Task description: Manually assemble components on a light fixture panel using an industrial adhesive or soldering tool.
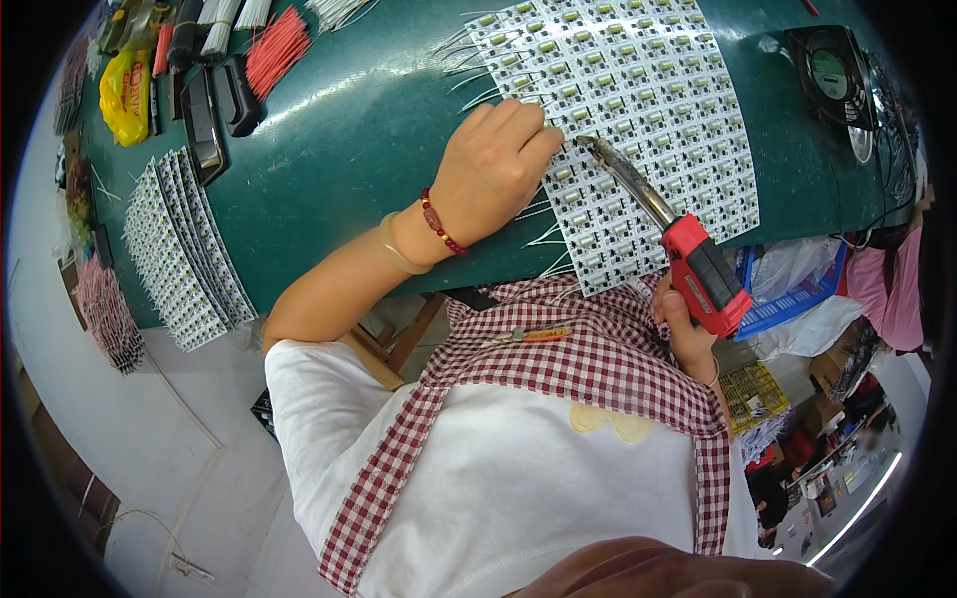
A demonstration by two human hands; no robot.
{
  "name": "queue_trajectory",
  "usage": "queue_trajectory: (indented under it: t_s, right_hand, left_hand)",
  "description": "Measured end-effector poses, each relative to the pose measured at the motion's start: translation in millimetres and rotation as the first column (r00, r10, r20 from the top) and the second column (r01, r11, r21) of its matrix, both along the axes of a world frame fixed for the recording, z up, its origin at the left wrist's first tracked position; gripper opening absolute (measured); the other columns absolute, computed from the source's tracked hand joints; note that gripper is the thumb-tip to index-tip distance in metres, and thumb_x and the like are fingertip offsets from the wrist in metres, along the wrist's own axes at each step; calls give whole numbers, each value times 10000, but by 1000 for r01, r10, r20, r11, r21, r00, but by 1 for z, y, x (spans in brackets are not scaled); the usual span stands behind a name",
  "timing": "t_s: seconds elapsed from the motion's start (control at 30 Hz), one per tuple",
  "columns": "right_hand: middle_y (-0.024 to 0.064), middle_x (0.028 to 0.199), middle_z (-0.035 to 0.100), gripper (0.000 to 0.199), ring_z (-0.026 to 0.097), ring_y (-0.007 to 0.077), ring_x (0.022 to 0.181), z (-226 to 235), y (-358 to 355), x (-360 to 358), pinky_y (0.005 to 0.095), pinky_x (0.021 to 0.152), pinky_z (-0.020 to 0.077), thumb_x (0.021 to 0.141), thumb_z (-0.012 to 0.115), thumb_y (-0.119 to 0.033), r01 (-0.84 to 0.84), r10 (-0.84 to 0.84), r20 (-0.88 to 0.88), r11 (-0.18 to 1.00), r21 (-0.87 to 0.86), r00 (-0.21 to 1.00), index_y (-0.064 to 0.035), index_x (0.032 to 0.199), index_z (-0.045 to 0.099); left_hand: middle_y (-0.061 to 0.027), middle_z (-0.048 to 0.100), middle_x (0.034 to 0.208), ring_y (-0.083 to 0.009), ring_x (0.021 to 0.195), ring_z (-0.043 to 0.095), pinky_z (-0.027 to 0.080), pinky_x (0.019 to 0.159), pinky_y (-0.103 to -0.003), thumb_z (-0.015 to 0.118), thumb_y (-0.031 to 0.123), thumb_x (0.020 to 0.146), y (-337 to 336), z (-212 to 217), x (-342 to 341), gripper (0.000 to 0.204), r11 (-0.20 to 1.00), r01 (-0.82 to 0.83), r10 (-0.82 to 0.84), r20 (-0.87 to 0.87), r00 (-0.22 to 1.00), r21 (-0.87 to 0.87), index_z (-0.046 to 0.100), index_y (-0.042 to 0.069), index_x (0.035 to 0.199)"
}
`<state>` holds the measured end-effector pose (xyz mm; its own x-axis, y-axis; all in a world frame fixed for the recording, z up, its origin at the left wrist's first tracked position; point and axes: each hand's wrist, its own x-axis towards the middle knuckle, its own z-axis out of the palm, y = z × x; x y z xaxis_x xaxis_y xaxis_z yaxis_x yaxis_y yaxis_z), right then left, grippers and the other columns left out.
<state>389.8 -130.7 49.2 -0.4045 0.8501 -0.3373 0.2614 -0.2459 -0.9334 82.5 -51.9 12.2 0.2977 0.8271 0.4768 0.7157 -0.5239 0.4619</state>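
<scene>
A large sheet of white circuit boards (648,130), set with rows of small components, lies on the green table, reaching its front edge. Short white wires (543,234) stick out along its left side. My left hand (498,154) is closed in a pinch at that side, its fingertips over the boards; whatever they pinch is hidden. In my right hand (688,334), at the sheet's near right corner, is a red and black soldering gun (703,274). Its metal tip points up and left, close to my left fingertips, touching or just above the boards.
Stacked board strips (184,249) lie at the left. Behind them are a black tool case (204,130), a yellow bag (125,95) and red wires (279,50). A black fan (832,75) stands far right. A blue basket (797,299) with plastic bags sits beside the table's right front.
</scene>
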Motion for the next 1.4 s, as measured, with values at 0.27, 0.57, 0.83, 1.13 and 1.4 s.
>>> queue_trajectory:
  t_s: [0.27, 0.57, 0.83, 1.13, 1.4]
  right_hand:
    - [11, 801, 598, 145, 545, 97, 706, -7, -3, 2, 285, 652, 462, 948, 634, -138, 32, -33, 47, 999, 15, 998, -14, 1021, 637]
    - [50, 810, 649, 132, 597, 136, 707, -16, -4, 5, 303, 646, 489, 901, 686, -118, 19, -27, 104, 997, 76, 994, -8, 973, 670]
    - [47, 784, 644, 110, 592, 131, 684, -12, -5, -2, 301, 638, 493, 901, 678, -99, 104, -111, 66, 990, 99, 992, 0, 949, 673]
    - [34, 770, 619, 121, 578, 125, 675, -6, -6, -7, 299, 622, 474, 928, 648, -108, 79, -82, 33, 994, 82, 996, 2, 976, 641]
    - [82, 725, 556, 396, 496, 123, 568, 3, 1, -11, 271, 543, 429, 973, 561, -155, 118, -115, -40, 990, 81, 993, 57, 1291, 459]
  left_hand:
    - [-52, 508, 771, -223, 714, 541, 437, 641, -337, 675, 1, 681, 0, 2, 0, 213, 999, 4, 1, -99, 995, 54, 659, 63, 884]
    - [-49, 516, 778, -215, 724, 542, 430, 648, -334, 651, -11, 680, -1, 2, 1, 215, 996, 35, -26, -113, 993, 81, 670, 47, 886]
    - [-49, 521, 779, -214, 731, 548, 431, 652, -335, 648, -15, 672, -1, 2, 0, 223, 997, 33, -24, -134, 991, 69, 673, 45, 886]
    - [-51, 529, 781, -216, 730, 550, 434, 658, -336, 639, -11, 671, -1, 0, 0, 220, 996, 40, -29, -125, 992, 84, 669, 39, 883]
    - [-50, 528, 779, -212, 730, 549, 430, 655, -333, 635, -12, 673, -2, 1, 0, 216, 996, 38, -27, -153, 988, 75, 668, 39, 880]
